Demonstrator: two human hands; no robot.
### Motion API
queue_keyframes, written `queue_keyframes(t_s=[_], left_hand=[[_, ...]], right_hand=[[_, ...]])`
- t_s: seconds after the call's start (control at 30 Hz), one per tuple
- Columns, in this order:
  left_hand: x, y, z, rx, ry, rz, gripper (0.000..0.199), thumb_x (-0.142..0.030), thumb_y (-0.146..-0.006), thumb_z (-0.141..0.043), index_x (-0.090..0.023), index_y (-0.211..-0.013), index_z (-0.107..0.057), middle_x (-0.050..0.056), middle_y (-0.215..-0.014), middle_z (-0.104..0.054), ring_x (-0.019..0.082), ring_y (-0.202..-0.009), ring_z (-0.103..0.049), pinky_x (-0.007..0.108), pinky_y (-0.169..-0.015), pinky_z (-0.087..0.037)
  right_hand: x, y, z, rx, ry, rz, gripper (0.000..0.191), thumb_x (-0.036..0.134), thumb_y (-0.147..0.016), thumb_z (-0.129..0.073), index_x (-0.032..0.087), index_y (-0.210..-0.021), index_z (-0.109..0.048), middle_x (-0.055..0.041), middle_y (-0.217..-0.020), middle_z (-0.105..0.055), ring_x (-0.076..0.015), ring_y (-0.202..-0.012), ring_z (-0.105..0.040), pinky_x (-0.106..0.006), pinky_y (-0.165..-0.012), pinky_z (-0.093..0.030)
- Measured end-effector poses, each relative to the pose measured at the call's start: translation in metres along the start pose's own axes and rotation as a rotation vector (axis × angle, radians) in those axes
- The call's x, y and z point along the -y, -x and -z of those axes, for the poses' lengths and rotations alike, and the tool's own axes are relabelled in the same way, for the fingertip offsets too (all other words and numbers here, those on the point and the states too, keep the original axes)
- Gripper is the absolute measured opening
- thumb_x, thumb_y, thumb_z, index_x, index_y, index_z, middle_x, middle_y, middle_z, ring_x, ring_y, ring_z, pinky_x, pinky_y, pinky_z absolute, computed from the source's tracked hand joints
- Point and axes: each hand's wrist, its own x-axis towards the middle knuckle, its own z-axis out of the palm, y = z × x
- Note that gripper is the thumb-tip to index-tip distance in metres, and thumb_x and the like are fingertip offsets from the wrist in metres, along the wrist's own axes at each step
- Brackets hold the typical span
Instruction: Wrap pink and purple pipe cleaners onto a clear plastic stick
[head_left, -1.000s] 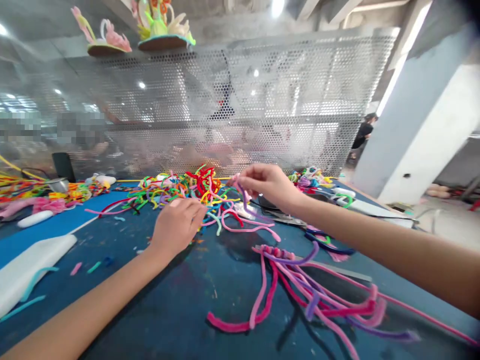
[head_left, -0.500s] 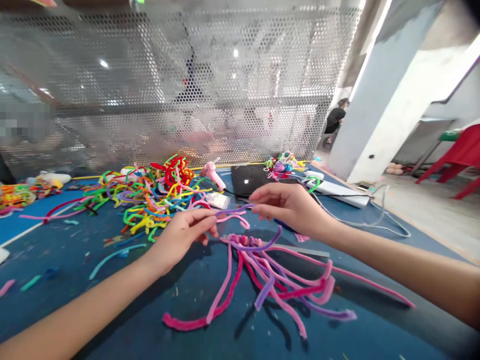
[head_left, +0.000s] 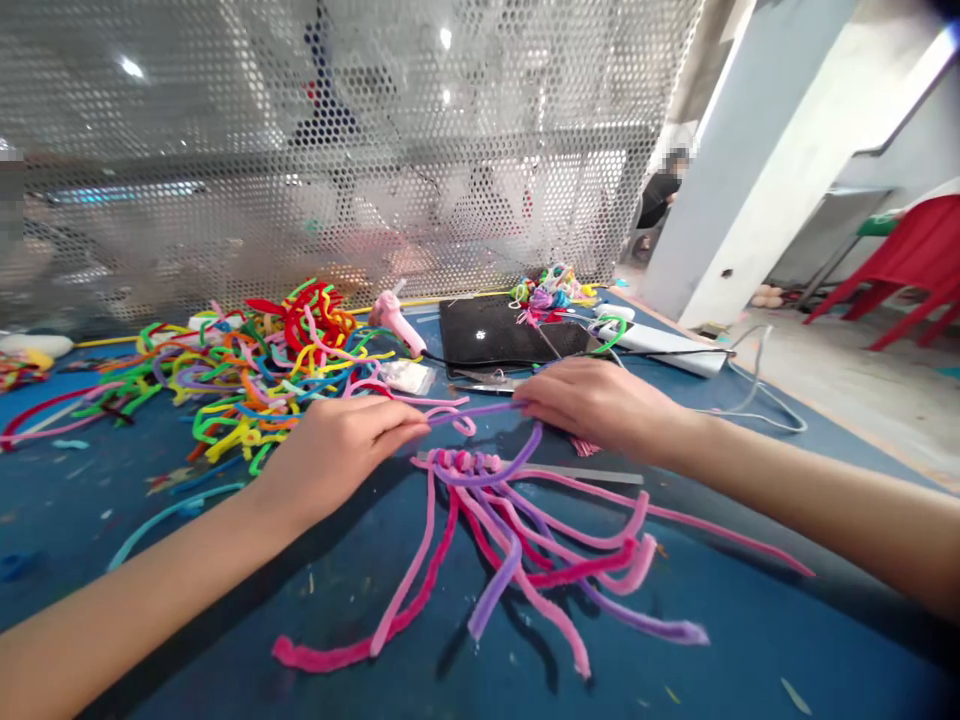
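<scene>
A purple pipe cleaner (head_left: 480, 411) is stretched between my two hands, just above the blue table. My left hand (head_left: 352, 430) pinches its left end between thumb and fingers. At the other end, the fingers of my right hand (head_left: 592, 400) are closed around it. Below lies a bunch of pink, magenta and purple pipe cleaners (head_left: 525, 540), wound side by side onto a flat translucent strip (head_left: 600, 474). Their loose ends fan out toward me. A pink pipe cleaner with a curled end (head_left: 465, 425) lies behind the held one.
At the back left is a tangled heap of colourful pipe cleaners (head_left: 247, 370). A pink glue gun (head_left: 396, 322), a black board (head_left: 487, 335), scissors (head_left: 487, 384) and a white power strip (head_left: 667, 346) with cable lie behind my hands. A perforated metal screen (head_left: 337, 200) borders the table.
My hands have drawn slightly apart, the left one going left, and the purple pipe cleaner now runs straighter between them. The camera view has tilted down and shifted.
</scene>
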Motion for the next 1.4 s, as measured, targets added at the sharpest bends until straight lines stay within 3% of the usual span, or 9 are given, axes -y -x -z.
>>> queue_keyframes(t_s=[0.17,0.33,0.5,0.6,0.77,0.9,1.13,1.3,1.4], left_hand=[[-0.021,-0.032,0.001,-0.021,-0.091,-0.125,0.022,-0.028,-0.089,-0.050,-0.016,-0.084,-0.067,0.003,-0.079,-0.070,0.016,-0.074,-0.065,0.026,-0.070,-0.048],[-0.037,-0.050,-0.002,-0.011,-0.127,-0.209,0.025,-0.025,-0.091,-0.044,-0.014,-0.082,-0.065,0.005,-0.077,-0.068,0.017,-0.073,-0.065,0.027,-0.068,-0.047],[-0.039,-0.043,-0.004,-0.079,0.042,0.036,0.021,-0.033,-0.088,-0.051,-0.016,-0.095,-0.062,0.002,-0.083,-0.068,0.014,-0.075,-0.064,0.024,-0.071,-0.049],[-0.040,-0.028,-0.005,0.063,0.147,0.096,0.024,-0.032,-0.089,-0.049,-0.019,-0.105,-0.061,0.004,-0.102,-0.067,0.017,-0.094,-0.062,0.029,-0.085,-0.048],[-0.043,0.005,-0.010,0.402,0.266,-0.132,0.034,-0.029,-0.090,-0.046,-0.026,-0.123,-0.056,0.005,-0.128,-0.057,0.020,-0.119,-0.050,0.035,-0.100,-0.042],[-0.041,0.020,-0.011,0.473,0.271,-0.244,0.040,-0.039,-0.089,-0.046,-0.028,-0.127,-0.054,0.007,-0.137,-0.049,0.026,-0.130,-0.039,0.043,-0.104,-0.038],[-0.037,0.028,-0.006,0.547,0.299,-0.160,0.037,-0.041,-0.087,-0.049,-0.037,-0.123,-0.056,0.001,-0.139,-0.047,0.026,-0.130,-0.040,0.040,-0.098,-0.045],[-0.047,0.019,-0.018,0.339,0.356,0.055,0.033,-0.032,-0.093,-0.040,-0.029,-0.079,-0.071,-0.002,-0.117,-0.064,0.018,-0.114,-0.055,0.031,-0.095,-0.046],[-0.054,0.006,-0.027,0.221,0.322,0.048,0.027,-0.030,-0.090,-0.047,-0.023,-0.074,-0.067,0.002,-0.091,-0.070,0.018,-0.097,-0.062,0.027,-0.084,-0.051]], right_hand=[[0.007,-0.012,0.025,-0.158,-0.129,-0.096,0.038,0.018,-0.083,-0.049,0.017,-0.121,-0.053,-0.0123,-0.128,-0.053,-0.0237,-0.115,-0.051,-0.038,-0.092,-0.043],[0.025,-0.018,0.028,-0.114,-0.323,-0.075,0.025,0.022,-0.090,-0.043,0.016,-0.106,-0.061,-0.0074,-0.097,-0.068,-0.0160,-0.084,-0.063,-0.026,-0.073,-0.048],[0.018,-0.004,0.021,-0.232,-0.453,-0.322,0.017,0.023,-0.087,-0.050,0.018,-0.089,-0.065,-0.0026,-0.078,-0.069,-0.0125,-0.069,-0.063,-0.022,-0.063,-0.046],[0.019,0.005,0.021,-0.154,-0.770,-0.613,0.019,0.030,-0.087,-0.050,0.016,-0.082,-0.062,-0.0007,-0.065,-0.064,-0.0083,-0.049,-0.056,-0.020,-0.048,-0.043],[0.038,0.012,0.009,0.175,-1.429,-0.863,0.021,0.032,-0.089,-0.047,0.014,-0.080,-0.055,-0.0027,-0.066,-0.063,-0.0082,-0.049,-0.057,-0.020,-0.047,-0.049],[0.042,0.019,-0.002,0.183,-1.140,-0.754,0.016,0.028,-0.088,-0.047,0.016,-0.083,-0.057,-0.0014,-0.070,-0.063,-0.0086,-0.055,-0.058,-0.019,-0.050,-0.048],[0.035,0.024,0.002,0.169,-0.514,-0.354,0.018,0.015,-0.088,-0.044,0.016,-0.079,-0.060,-0.0049,-0.077,-0.060,-0.0122,-0.066,-0.055,-0.022,-0.059,-0.045],[0.034,0.026,-0.001,0.146,-0.408,-0.195,0.024,0.016,-0.092,-0.039,0.017,-0.082,-0.061,-0.0076,-0.082,-0.059,-0.0134,-0.068,-0.055,-0.023,-0.059,-0.046],[0.035,0.027,-0.003,0.138,-0.362,-0.176,0.026,0.018,-0.092,-0.038,0.017,-0.080,-0.061,-0.0076,-0.080,-0.058,-0.0140,-0.067,-0.055,-0.024,-0.059,-0.046]])
